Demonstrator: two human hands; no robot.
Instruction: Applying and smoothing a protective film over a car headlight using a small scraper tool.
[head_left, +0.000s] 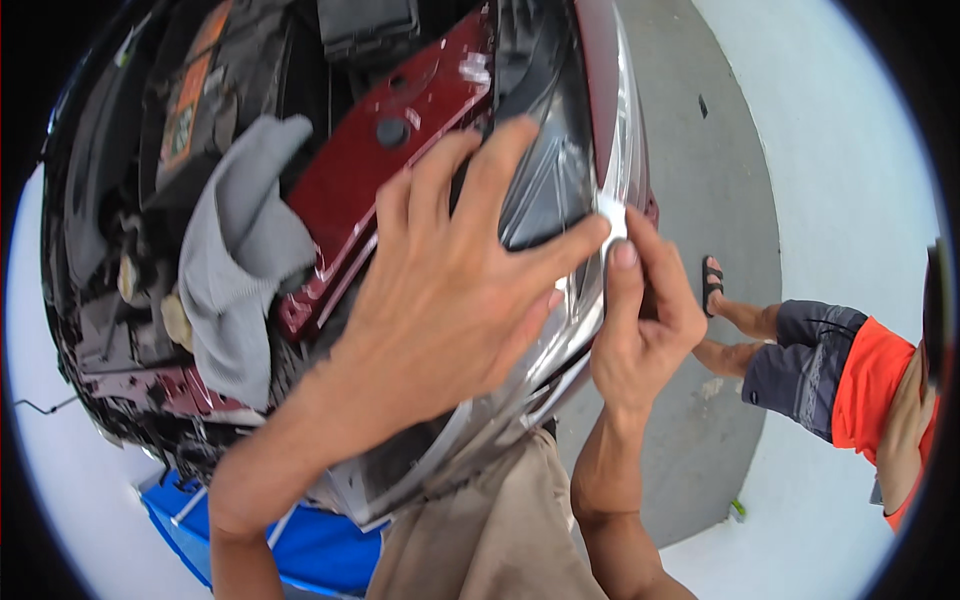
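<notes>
My left hand (pixel 455 270) is spread over the dark headlight (pixel 540 190) and the dark red panel edge (pixel 350 170) of a car's front end, one finger reaching to a small white piece (pixel 613 210). My right hand (pixel 650 310) pinches that white piece at the outer rim of the headlight, with thumb and forefinger close to my left fingertip. A grey cloth (pixel 235 260) is draped in the engine bay to the left of my left hand. What lies under my left palm is hidden.
The open engine bay (pixel 110 300) holds a battery and hoses. At the right, another person (pixel 820 370) in grey shorts, orange top and sandals is on the grey and white floor (pixel 690 440). A blue object with white bars (pixel 170 530) is at the lower left.
</notes>
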